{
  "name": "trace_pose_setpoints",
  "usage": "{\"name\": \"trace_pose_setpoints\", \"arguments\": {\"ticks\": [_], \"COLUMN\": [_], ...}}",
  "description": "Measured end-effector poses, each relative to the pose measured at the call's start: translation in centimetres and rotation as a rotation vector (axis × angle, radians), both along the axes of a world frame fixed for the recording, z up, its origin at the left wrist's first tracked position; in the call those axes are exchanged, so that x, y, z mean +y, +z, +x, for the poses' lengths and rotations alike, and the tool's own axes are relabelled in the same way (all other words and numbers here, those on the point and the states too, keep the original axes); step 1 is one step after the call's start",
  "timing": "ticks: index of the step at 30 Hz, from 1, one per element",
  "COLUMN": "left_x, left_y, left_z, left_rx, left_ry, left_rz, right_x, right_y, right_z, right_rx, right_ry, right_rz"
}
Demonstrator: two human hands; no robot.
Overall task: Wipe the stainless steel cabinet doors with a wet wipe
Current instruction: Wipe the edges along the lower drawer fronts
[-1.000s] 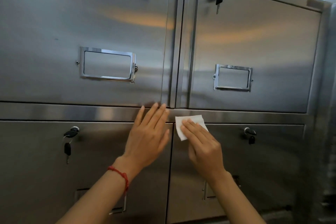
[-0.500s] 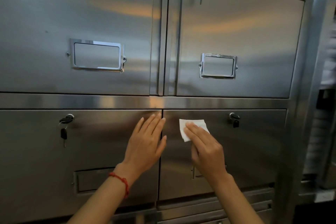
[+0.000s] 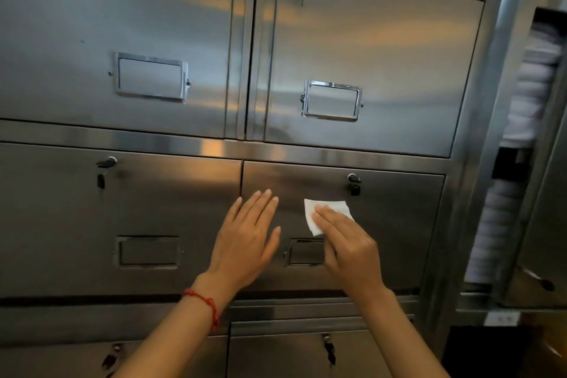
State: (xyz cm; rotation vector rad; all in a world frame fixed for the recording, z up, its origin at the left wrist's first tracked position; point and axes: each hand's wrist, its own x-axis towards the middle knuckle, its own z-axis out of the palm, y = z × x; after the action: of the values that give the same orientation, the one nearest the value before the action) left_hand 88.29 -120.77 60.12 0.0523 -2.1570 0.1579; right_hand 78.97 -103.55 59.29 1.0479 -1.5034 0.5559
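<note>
A stainless steel cabinet fills the view, with rows of doors. My right hand (image 3: 343, 242) lies flat with straight fingers, pressing a folded white wet wipe (image 3: 325, 212) against the middle-right door (image 3: 399, 224), just above its label holder (image 3: 303, 252). My left hand (image 3: 245, 239), a red string at its wrist, rests flat and open on the same door near the seam with the middle-left door (image 3: 122, 209).
Keys hang in the locks of the doors, one (image 3: 354, 183) just right of the wipe and another (image 3: 102, 170) on the left door. Two upper doors (image 3: 383, 55) carry chrome label holders. A second steel unit (image 3: 540, 163) stands at the right.
Both hands have slid down from the horizontal rail onto the middle-right door, taking the wipe with them. The view has tilted down, showing a lower row of doors.
</note>
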Motion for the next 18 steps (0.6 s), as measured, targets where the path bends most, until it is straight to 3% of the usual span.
{"name": "trace_pose_setpoints", "arguments": {"ticks": [18], "left_x": [3.0], "left_y": [-3.5], "left_z": [2.9], "left_rx": [-0.123], "left_ry": [0.051], "left_rz": [0.076], "right_x": [3.2], "right_y": [-3.6], "right_z": [1.5], "right_rx": [-0.107], "right_ry": [0.059], "right_rz": [-0.021]}}
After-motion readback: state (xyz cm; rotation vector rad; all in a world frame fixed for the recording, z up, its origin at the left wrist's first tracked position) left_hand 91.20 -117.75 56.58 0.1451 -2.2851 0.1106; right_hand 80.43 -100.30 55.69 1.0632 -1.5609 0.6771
